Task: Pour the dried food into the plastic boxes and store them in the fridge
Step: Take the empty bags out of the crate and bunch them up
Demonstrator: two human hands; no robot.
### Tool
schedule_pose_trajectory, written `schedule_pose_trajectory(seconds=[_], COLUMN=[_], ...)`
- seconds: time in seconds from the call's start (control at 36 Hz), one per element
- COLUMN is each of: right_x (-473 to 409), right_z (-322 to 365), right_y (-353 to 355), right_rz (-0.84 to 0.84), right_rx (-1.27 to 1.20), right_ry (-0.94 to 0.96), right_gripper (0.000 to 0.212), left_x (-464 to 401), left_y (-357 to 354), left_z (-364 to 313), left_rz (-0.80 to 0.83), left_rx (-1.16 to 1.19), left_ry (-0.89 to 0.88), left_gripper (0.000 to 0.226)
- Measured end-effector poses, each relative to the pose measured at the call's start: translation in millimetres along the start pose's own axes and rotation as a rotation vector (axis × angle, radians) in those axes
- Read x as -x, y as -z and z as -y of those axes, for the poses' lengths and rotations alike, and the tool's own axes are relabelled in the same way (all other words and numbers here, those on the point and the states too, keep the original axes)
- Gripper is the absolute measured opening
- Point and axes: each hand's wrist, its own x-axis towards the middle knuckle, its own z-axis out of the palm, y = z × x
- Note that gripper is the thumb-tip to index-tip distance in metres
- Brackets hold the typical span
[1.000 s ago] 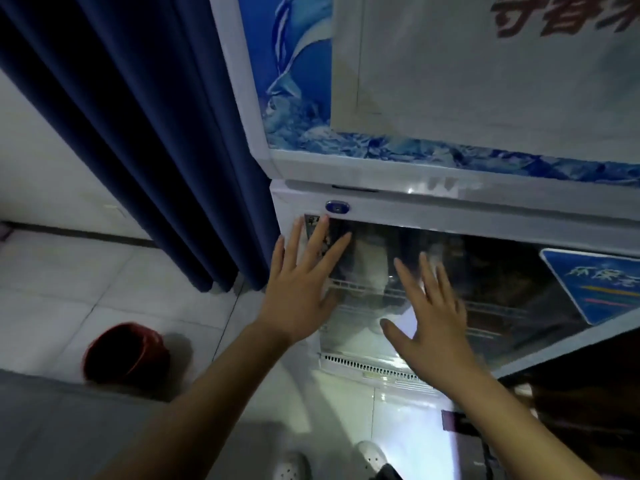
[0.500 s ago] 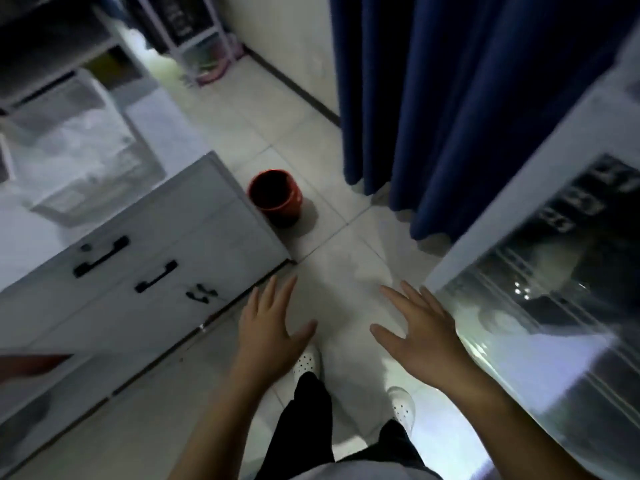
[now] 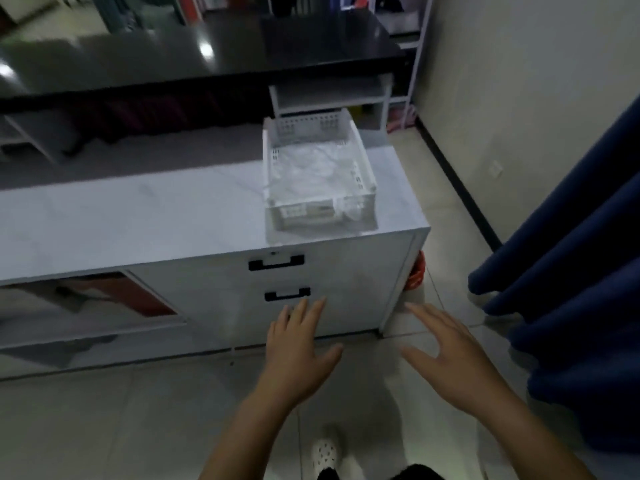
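Head view, 1 of 1.

Item 1: left hand (image 3: 298,355), hovering palm-down in front of the cabinet (image 3: 329,289); its fingers (image 3: 313,311) are spreading straight and holding nothing.

Item 2: right hand (image 3: 450,355), hovering over the floor tiles (image 3: 104,427), fingers spreading flat, likewise gripping nothing.

Item 3: white perforated crate (image 3: 317,171), sitting on the pale worktop (image 3: 138,209) at its right end, near the front edge and the right corner. Crumpled clear plastic is lying inside; whether these are the dried-food bags or the boxes cannot be told. No fridge is showing.

Handling, judged: the crate is looking light and stiff, its contents soft and slippery; taking hold at the 2 long side rims, 1 hand each, is appearing safest, since the thin plastic could slide out if tilted.

Room: bare worktop is stretching left of the crate for pouring. To the right, a narrow floor strip is running between cabinet corner and blue curtain (image 3: 571,254), with a red bucket (image 3: 415,277) tucked beside the cabinet.
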Motion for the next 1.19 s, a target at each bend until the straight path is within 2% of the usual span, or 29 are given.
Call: schedule_pose_trajectory(seconds=[0.14,0.33,0.47,0.58,0.72,0.78,0.86,0.94,1.06,1.11,1.14,1.19], right_x=[-39.7,-117.0,-188.7,-238.8,-296.5,-312.9,-331.0,-344.5,-357.6,-362.6,-363.8,-363.5], right_z=[35.9,53.8,69.2,89.5,89.6,85.6,82.1,79.3,77.7,75.6,75.5,80.0], right_y=[3.6,29.9,50.5,54.7,58.0,57.6,62.1,72.0,83.0,84.1,82.5,79.2], right_rz=[-0.052,-0.069,-0.035,0.048,0.344,0.388,0.451,0.521,0.623,0.611,0.574,0.434], right_rx=[-0.052,-0.087,-0.061,0.095,0.511,0.639,0.791,0.838,0.831,0.862,0.862,0.809], right_ry=[0.087,0.115,0.149,0.284,0.500,0.576,0.651,0.691,0.749,0.785,0.804,0.856], right_gripper=[0.059,0.055,0.065,0.077,0.104,0.108,0.101,0.091,0.107,0.116,0.113,0.087], left_x=[-30.8,-91.5,-139.7,-175.3,-213.8,-224.5,-234.1,-238.1,-244.3,-248.8,-251.4,-258.2], left_y=[39.8,89.6,121.5,142.0,147.7,144.4,139.2,139.1,150.1,159.0,164.2,175.3], left_z=[14.5,21.0,17.6,10.5,9.4,5.8,-0.1,-2.6,-2.7,-1.5,-0.4,2.9], left_rz=[-0.059,-0.196,-0.339,-0.358,-0.331,-0.326,-0.372,-0.426,-0.526,-0.559,-0.568,-0.563], left_rx=[0.055,0.136,0.123,0.084,0.079,0.100,0.119,0.135,0.181,0.220,0.250,0.320], left_ry=[0.002,-0.022,0.033,0.113,0.147,0.115,0.069,0.037,0.018,0.028,0.034,0.044], left_gripper=[0.077,0.076,0.078,0.080,0.073,0.065,0.041,0.022,0.034,0.041,0.043,0.044])
